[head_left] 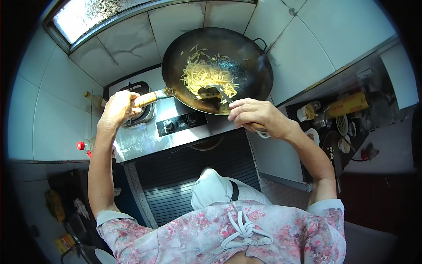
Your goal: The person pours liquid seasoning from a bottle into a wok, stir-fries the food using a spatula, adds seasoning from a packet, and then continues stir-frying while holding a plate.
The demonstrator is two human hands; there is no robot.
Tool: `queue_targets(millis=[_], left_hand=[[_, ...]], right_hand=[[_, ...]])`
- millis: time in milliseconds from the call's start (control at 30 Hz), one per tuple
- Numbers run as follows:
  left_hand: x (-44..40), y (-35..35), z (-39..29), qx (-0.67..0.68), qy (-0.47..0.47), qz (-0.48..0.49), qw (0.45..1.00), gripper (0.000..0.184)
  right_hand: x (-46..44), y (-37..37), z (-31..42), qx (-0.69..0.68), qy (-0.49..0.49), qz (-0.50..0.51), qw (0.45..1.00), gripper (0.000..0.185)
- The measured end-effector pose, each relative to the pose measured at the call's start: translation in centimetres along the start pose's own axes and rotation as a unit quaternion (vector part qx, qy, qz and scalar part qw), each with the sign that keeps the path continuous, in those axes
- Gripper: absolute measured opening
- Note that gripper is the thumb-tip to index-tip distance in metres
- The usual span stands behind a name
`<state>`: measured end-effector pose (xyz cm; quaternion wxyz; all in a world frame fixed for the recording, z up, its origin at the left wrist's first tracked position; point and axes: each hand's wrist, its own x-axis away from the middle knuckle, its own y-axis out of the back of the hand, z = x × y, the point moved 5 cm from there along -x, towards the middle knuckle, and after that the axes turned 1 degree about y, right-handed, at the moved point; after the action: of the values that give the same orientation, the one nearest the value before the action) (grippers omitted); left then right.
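A large dark wok (246,83) sits over the right side of the gas stove (136,143). Pale yellow shredded strips (204,77), perhaps potato, lie heaped in its middle and left. My left hand (118,109) is wrapped round the wok's wooden handle at the left. In my right hand (259,115) is a spatula (225,96) with a wooden grip; its metal shaft slopes down into the wok. The spatula's blade is at the near edge of the strips and partly hidden by them.
Two control knobs (169,126) are on the stove front. A bottle with a red cap (81,145) stands left of the stove, with another bottle (94,99) behind it. At right, a counter holds bowls, a white mug (306,112) and a yellow roll (347,104). Tiled walls enclose the stove.
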<state>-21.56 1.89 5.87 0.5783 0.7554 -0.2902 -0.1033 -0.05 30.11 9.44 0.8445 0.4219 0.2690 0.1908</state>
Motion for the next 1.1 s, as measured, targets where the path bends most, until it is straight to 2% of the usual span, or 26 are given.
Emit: queue_targets(millis=[133,167,233,333,400,500,600,700,767,833,900,1000,1100], left_hand=[[0.2,0.3,-0.6,-0.026,-0.004,-0.004,1.000,0.044],[0.2,0.2,-0.4,-0.016,0.001,0.000,1.000,0.044],[0.1,-0.1,0.2,0.005,0.014,0.008,1.000,0.044],[0.4,0.4,-0.5,-0.003,0.014,0.003,1.000,0.043],[0.2,0.2,-0.4,-0.008,0.013,-0.003,1.000,0.043],[0.2,0.2,-0.3,-0.009,0.011,-0.002,1.000,0.043],[0.1,0.3,-0.4,-0.021,0.004,-0.004,1.000,0.043],[0.1,0.2,-0.4,-0.026,-0.006,-0.012,1.000,0.042],[0.1,0.1,-0.3,-0.023,-0.009,-0.009,1.000,0.042],[0.1,-0.1,0.0,-0.013,-0.004,0.000,1.000,0.042],[0.1,-0.1,0.3,-0.020,-0.012,-0.008,1.000,0.042],[0.2,0.0,0.0,-0.005,-0.010,-0.006,1.000,0.041],[0.2,0.2,-0.3,-0.013,0.004,-0.001,1.000,0.042]], right_hand=[[0.2,-2.8,-3.5,0.124,-0.006,0.030,0.992,0.016],[0.1,-2.3,-4.3,0.098,-0.024,0.012,0.995,0.017],[0.2,-0.9,-4.9,0.126,-0.061,-0.052,0.989,0.017],[0.2,3.1,-4.8,0.110,-0.101,-0.206,0.967,0.014],[1.4,5.4,-6.3,0.094,-0.170,-0.322,0.926,0.012],[4.4,8.9,-10.5,0.052,-0.314,-0.456,0.831,0.012],[6.7,9.9,-16.0,-0.057,-0.385,-0.548,0.740,0.009],[6.6,6.8,-21.5,-0.252,-0.355,-0.566,0.700,0.010],[6.2,3.4,-24.8,-0.351,-0.358,-0.573,0.648,0.010],[5.2,1.7,-24.8,-0.413,-0.333,-0.579,0.619,0.010],[4.3,1.4,-24.2,-0.413,-0.297,-0.554,0.659,0.012],[1.2,2.4,-18.6,-0.363,-0.229,-0.491,0.758,0.008],[-1.4,3.4,-13.1,-0.157,-0.157,-0.353,0.909,0.011]])
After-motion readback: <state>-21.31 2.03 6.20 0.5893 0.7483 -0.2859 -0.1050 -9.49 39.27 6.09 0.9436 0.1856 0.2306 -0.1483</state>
